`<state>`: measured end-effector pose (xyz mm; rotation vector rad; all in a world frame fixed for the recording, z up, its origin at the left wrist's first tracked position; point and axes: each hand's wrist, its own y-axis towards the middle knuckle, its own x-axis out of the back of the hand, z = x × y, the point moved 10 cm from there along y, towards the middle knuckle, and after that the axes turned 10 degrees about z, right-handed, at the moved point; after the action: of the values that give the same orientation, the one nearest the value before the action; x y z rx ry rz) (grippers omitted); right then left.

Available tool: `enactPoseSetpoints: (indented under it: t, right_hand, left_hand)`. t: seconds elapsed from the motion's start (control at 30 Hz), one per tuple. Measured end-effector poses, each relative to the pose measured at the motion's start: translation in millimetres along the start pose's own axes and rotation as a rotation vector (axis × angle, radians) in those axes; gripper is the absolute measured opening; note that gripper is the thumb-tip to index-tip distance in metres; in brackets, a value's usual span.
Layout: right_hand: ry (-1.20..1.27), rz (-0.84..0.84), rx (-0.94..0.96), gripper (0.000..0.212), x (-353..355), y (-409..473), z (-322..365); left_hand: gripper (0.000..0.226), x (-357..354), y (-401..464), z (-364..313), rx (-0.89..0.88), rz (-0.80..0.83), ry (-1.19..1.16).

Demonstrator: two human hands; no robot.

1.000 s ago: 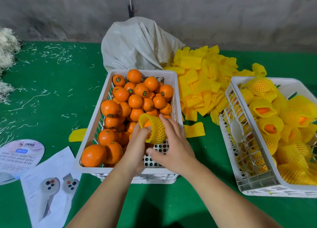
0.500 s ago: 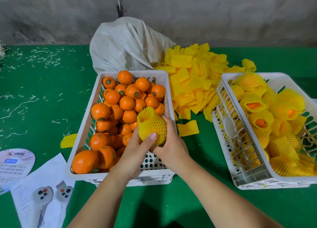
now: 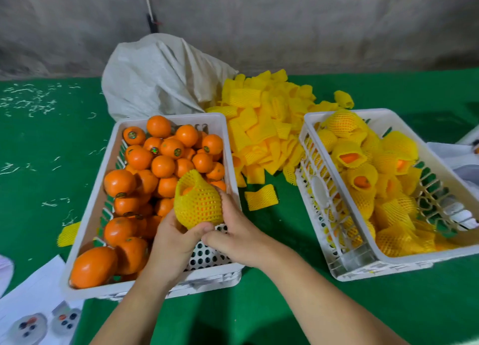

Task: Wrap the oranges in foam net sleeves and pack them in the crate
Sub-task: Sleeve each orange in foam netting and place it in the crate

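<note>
Both hands on one sleeved orange, over the near end of the L crate.

I see L hand (image 3: 172,243) w/ thumb hooked under the netted orange (image 3: 198,202), R hand (image 3: 233,230) curled round its R side & bottom; fruit fully in yellow foam net, open end up-left. It sits above the white crate of bare oranges (image 3: 85,215). Packed crate (image 3: 383,256) to the R on green bench (image 3: 285,305) holds wrapped fruit. Loose sleeves pile (image 3: 261,127) betw. crates; grey sack (image 3: 158,75) behind.
</note>
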<state>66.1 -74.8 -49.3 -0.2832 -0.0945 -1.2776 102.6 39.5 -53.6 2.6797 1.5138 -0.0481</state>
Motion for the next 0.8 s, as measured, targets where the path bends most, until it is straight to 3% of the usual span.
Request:
enactPoseSetpoints:
  t: [0.07, 0.17, 0.3, 0.37, 0.43, 0.5, 0.57, 0.63, 0.67, 0.8]
  right_hand:
    - [0.154, 0.038, -0.007, 0.090, -1, -3, -7]
    - [0.226, -0.115, 0.036, 0.085, 19, -12, -18]
    - [0.280, -0.378, 0.042, 0.087, 79, -49, -33]
    - [0.153, -0.625, 0.053, 0.090, 135, -92, -30]
    - [-0.108, -0.907, 0.043, 0.088, 191, -146, -24]
    - [-0.389, -1.077, -0.042, 0.088, 229, -194, -26]
    - [-0.527, -1.076, -0.353, 0.086, 250, -222, -53]
    - [-0.682, -0.917, -0.739, 0.082, 252, -231, -91]
    - [-0.738, -0.832, -0.838, 0.084, 248, -230, -104]
    - [-0.829, -0.779, -0.741, 0.079, 240, -204, -104]
  left_hand:
    - [0.050, -8, 1, 3, -0.010, 0.065, 0.096]
    - [0.063, -28, 3, 6, -0.018, 0.167, 0.267]
    - [0.118, -55, 1, 20, 0.064, 0.348, 0.481]
    - [0.115, -51, -2, 24, 0.096, 0.336, 0.543]
    - [0.101, -45, -2, 27, 0.122, 0.303, 0.532]
    - [0.094, -41, 0, 28, 0.142, 0.274, 0.484]
    - [0.088, -39, 4, 29, 0.167, 0.256, 0.455]
    - [0.084, -37, 5, 30, 0.207, 0.232, 0.429]
    - [0.081, -36, 6, 31, 0.232, 0.223, 0.424]
    - [0.066, -32, 7, 32, 0.302, 0.198, 0.456]
